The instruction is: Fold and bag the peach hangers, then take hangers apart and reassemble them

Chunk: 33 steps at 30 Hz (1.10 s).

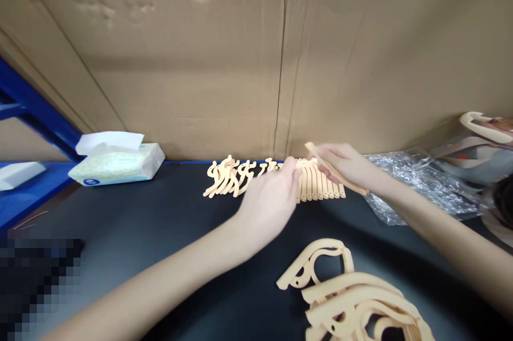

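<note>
Left hand (269, 203): fingertips on row of tan strips (320, 186) at far edge of black worktop (160, 223); cannot tell if clamped. Right hand (345, 163): pinched on single strip (315, 153), tilted over row's right end. Curved tan pieces (352, 298) stacked at near edge. Tissue pack (116, 163) at far-left corner.

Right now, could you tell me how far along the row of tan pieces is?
A row of tan pieces already lies lined up by the cardboard wall. The right hand holds one more strip over it while the left hand touches the row. A loose pile nearby is not yet lined up.
</note>
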Each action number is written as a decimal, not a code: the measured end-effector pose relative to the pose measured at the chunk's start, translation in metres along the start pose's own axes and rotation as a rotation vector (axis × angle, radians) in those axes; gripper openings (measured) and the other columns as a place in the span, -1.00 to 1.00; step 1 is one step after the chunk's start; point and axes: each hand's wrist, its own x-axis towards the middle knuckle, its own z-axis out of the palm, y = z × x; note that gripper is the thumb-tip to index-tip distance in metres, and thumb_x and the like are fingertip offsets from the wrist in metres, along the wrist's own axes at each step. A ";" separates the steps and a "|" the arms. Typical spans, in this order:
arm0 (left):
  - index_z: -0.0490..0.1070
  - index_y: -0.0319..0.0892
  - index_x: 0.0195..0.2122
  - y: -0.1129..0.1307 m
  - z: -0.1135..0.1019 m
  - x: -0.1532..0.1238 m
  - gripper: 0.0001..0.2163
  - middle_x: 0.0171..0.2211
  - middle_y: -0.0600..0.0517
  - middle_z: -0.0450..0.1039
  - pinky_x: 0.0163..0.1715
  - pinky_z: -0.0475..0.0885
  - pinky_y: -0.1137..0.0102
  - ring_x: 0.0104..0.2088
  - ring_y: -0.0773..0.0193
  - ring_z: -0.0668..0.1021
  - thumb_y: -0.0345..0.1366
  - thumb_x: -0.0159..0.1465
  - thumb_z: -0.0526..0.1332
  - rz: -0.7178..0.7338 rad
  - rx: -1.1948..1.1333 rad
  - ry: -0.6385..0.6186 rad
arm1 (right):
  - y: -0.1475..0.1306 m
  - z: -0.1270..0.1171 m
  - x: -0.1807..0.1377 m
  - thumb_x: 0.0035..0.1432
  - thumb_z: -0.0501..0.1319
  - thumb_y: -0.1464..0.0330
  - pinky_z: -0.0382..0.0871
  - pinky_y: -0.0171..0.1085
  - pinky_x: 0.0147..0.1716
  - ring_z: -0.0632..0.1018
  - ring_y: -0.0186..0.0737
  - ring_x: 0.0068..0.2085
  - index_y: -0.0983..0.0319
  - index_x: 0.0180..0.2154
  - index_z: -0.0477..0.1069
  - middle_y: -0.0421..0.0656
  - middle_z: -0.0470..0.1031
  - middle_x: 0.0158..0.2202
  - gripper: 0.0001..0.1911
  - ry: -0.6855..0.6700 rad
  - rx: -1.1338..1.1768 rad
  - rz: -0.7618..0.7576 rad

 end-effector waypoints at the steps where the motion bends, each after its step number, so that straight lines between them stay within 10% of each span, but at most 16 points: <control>1: 0.32 -0.15 -0.31 -0.005 -0.008 0.005 -0.74 -0.46 0.03 0.32 -0.39 0.21 0.37 -0.43 0.20 0.42 -0.21 0.38 -0.10 0.015 0.027 0.030 | 0.002 -0.005 0.003 0.29 -0.01 0.10 0.18 -0.34 -0.64 0.27 -0.39 -0.68 0.22 -0.38 0.37 -0.32 0.21 -0.66 -0.61 0.037 0.005 0.021; 6: 0.40 -0.18 -0.41 -0.057 -0.043 0.033 -0.76 -0.51 0.03 0.40 -0.48 0.22 0.40 -0.49 0.25 0.45 -0.17 0.26 0.06 -0.176 0.040 -0.037 | 0.010 -0.023 0.005 0.23 0.10 0.12 0.30 -0.29 -0.48 0.46 -0.29 -0.48 0.20 -0.31 0.39 -0.21 0.42 -0.46 -0.71 0.244 -0.178 -0.078; 13: 0.34 -0.17 -0.15 -0.104 -0.032 0.032 -0.72 -0.38 -0.03 0.51 -0.41 0.29 0.38 -0.31 0.09 0.55 -0.16 0.15 0.19 -0.388 0.249 -0.041 | 0.033 -0.016 -0.014 0.29 0.08 0.28 0.41 -0.23 -0.32 0.57 -0.15 -0.21 0.22 -0.22 0.40 -0.10 0.55 -0.23 -0.82 0.372 -0.738 -0.483; 20: 0.30 -0.17 -0.15 -0.073 -0.026 0.020 -0.81 -0.37 -0.05 0.49 -0.37 0.27 0.35 -0.28 0.06 0.54 -0.24 0.26 0.08 -0.362 0.387 -0.054 | 0.058 0.011 -0.027 0.26 0.06 0.54 0.47 -0.30 -0.25 0.59 -0.21 -0.19 0.29 -0.20 0.43 -0.11 0.60 -0.18 -0.81 0.301 -1.081 -0.915; 27: 0.40 -0.08 -0.27 -0.013 -0.016 -0.036 -0.57 -0.33 0.10 0.49 -0.48 0.25 0.43 -0.35 0.19 0.52 0.12 -0.01 0.32 -0.025 0.052 -0.704 | 0.064 0.022 -0.032 0.28 0.02 0.50 0.51 -0.21 -0.18 0.55 -0.13 -0.07 0.32 -0.11 0.41 -0.01 0.54 -0.10 -0.76 0.113 -1.016 -0.743; 33: 0.41 -0.14 -0.37 -0.003 -0.002 -0.046 -0.84 -0.33 0.07 0.47 -0.48 0.18 0.40 -0.38 0.19 0.50 -0.21 0.07 0.30 0.021 0.126 -0.679 | 0.044 0.023 -0.041 0.28 0.00 0.50 0.47 -0.16 -0.12 0.52 -0.12 -0.04 0.29 -0.09 0.40 -0.03 0.52 -0.08 -0.74 0.049 -0.872 -0.641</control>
